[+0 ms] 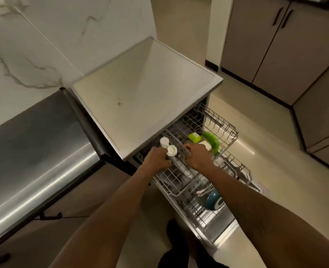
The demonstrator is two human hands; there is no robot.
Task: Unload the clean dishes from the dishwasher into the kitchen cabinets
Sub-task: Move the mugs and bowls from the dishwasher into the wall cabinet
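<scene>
Hands: both are reaching down together into the upper rack (pixel 208 132), side by side near its middle.
Left hand (pixel 158 158): its fingers are curling round the nearer white capped bottle (pixel 172 150) at the left side of the upper rack; it appears to be gripping it, though the fingertips are hidden.
Right hand (pixel 198 156): it is clenching over a wire bar near the middle of the upper rack, seemingly steadying it; nothing loose is showing in it.
Task's thing: the bottle is standing at the left of the upper rack, cap facing up, with a second white cap (pixel 164 141) touching it or just beside it on the far side.
Key relation: the bottle is lying directly against the left hand, which is the nearer one. Its long axis seems to be running down into the upper rack, so a lift straight up looks right; its body is hidden.
Other dishes: a lime container (pixel 194 137) and a green plate (pixel 211 141) are sitting at the right of the upper rack, just beyond the right hand. A blue bowl (pixel 214 200) is waiting in the lower rack (pixel 202 215), below and nearer than the upper rack.
Destination: the kitchen cabinets (pixel 276 45) are standing well apart, beyond the upper rack across the floor.
Hazard: the table (pixel 140 89) is overhanging the far left of the upper rack, close above the caps.
</scene>
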